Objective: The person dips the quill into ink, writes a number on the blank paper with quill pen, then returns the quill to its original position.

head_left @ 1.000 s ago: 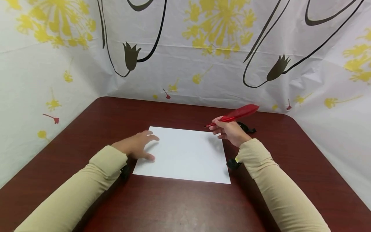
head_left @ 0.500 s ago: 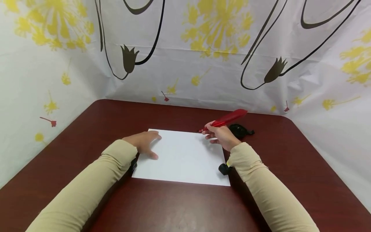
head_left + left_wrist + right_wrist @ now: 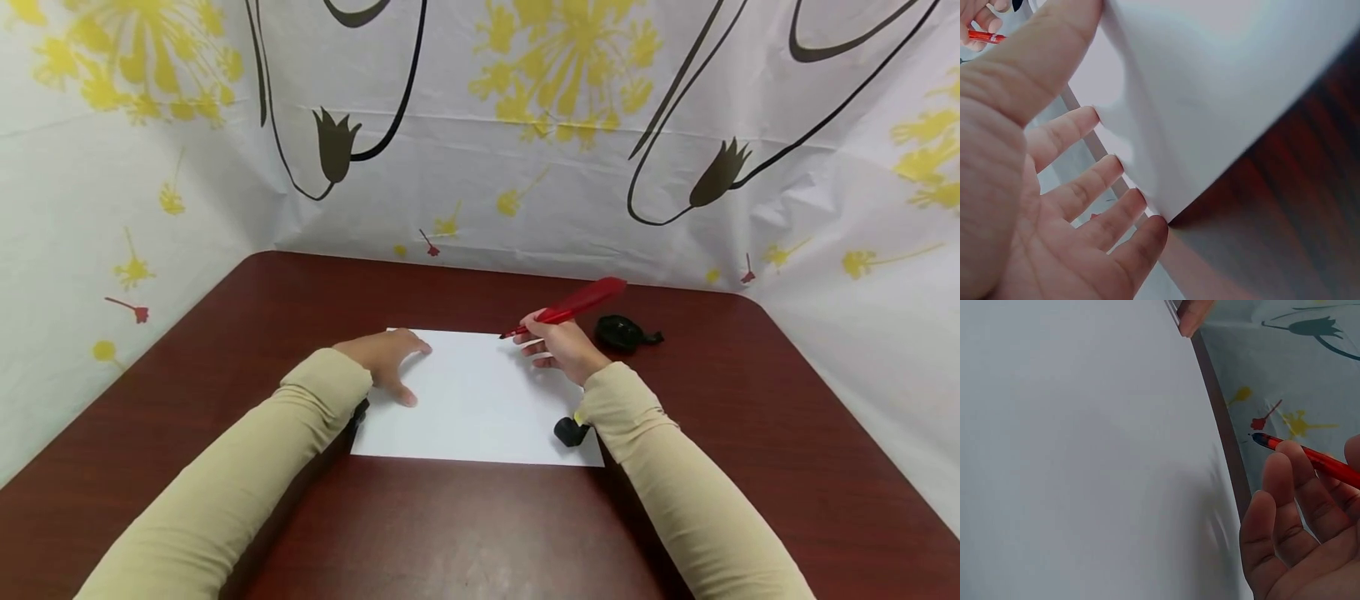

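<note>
Paper [image 3: 472, 400] under left hand [image 3: 386, 358], pen [image 3: 566, 310] in right hand [image 3: 558, 348]

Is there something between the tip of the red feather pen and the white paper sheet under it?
Nothing visible. The right hand holds the red feather pen above the white paper sheet, which looks bare there.
</note>
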The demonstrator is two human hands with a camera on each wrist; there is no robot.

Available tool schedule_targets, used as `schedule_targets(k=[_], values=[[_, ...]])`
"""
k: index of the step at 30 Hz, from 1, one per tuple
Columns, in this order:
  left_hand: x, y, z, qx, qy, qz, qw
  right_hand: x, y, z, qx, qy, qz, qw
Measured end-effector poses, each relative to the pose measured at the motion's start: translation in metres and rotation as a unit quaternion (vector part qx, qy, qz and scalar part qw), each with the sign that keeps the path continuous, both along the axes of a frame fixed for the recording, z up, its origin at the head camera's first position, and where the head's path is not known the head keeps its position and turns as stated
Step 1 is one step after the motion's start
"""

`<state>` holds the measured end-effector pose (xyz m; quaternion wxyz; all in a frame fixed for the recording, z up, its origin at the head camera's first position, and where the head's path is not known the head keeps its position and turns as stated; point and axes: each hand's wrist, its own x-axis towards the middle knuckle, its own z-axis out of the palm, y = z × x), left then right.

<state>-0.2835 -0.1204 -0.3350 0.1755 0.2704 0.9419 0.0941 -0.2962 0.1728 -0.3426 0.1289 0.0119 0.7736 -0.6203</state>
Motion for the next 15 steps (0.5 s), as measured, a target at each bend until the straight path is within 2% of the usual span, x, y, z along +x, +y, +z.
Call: schedule_targets(k=[5, 15], values=[[0.001, 0.000, -0.001, -0.002, -0.009, 0.010, 0.9999, -0.003, -0.006, -0.006, -0.004, -0.006, 0.003, 1.000], [0.000, 0.001, 0.003, -0.002, -0.008, -0.017, 0.9998, -0.005, -0.020, -0.007, -0.006, -0.015, -0.009, 1.000]])
